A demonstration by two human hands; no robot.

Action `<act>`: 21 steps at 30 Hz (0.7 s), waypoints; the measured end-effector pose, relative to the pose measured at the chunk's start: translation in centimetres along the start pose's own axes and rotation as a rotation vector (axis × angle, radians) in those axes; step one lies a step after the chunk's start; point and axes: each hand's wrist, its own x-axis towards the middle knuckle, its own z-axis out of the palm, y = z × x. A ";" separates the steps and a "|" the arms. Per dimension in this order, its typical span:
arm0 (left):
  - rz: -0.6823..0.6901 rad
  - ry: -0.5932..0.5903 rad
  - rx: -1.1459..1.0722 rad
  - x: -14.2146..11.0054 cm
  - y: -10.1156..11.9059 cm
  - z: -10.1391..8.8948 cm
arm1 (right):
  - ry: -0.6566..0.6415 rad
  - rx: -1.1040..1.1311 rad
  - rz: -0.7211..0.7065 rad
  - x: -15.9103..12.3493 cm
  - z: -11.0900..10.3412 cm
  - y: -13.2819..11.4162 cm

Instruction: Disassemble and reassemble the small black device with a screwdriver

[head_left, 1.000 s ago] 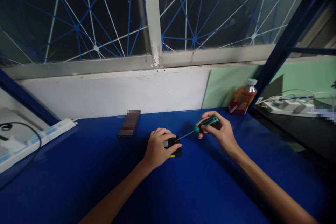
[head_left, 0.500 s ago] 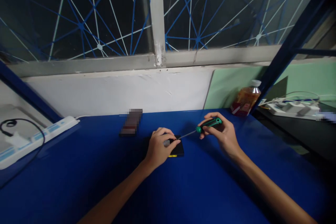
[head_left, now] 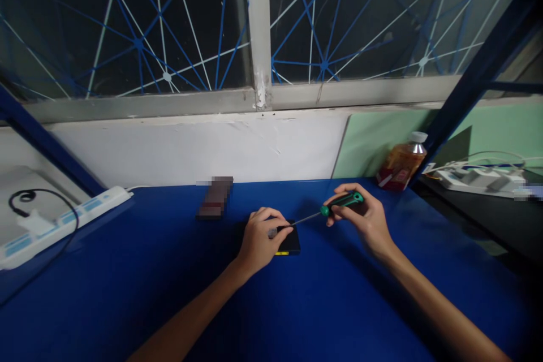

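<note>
A small black flat device (head_left: 289,243) with a yellow mark on its near edge lies on the blue table (head_left: 127,283). My left hand (head_left: 259,238) rests over it, fingers curled down on its top and holding it in place. My right hand (head_left: 365,218) is closed round the green-and-black handle of a screwdriver (head_left: 335,207). The thin metal shaft slants down to the left, and its tip meets the device next to my left fingertips. Much of the device is hidden under my left hand.
A blurred dark flat object (head_left: 215,198) lies behind the device. A white power strip (head_left: 63,222) with a black cable sits at the left edge. An amber bottle (head_left: 401,162) stands at the back right beside a blue post; another power strip (head_left: 479,180) lies beyond.
The view has drifted a little, so everything sits slightly further right and lower. Both hands keep the same hold on the device and the screwdriver.
</note>
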 end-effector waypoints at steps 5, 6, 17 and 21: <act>0.007 -0.017 -0.014 0.1 0.0 -0.1 | 0.014 -0.011 -0.014 0.0 0.0 -0.1; 0.010 -0.019 -0.016 0.1 0.0 -0.1 | 0.015 -0.014 -0.014 0.0 0.0 -0.1; 0.034 -0.051 -0.013 0.0 0.0 -0.2 | 0.009 -0.040 -0.023 -0.2 0.3 -0.2; 0.041 -0.050 -0.014 0.1 0.1 -0.2 | 0.006 -0.044 -0.024 -0.3 0.3 -0.3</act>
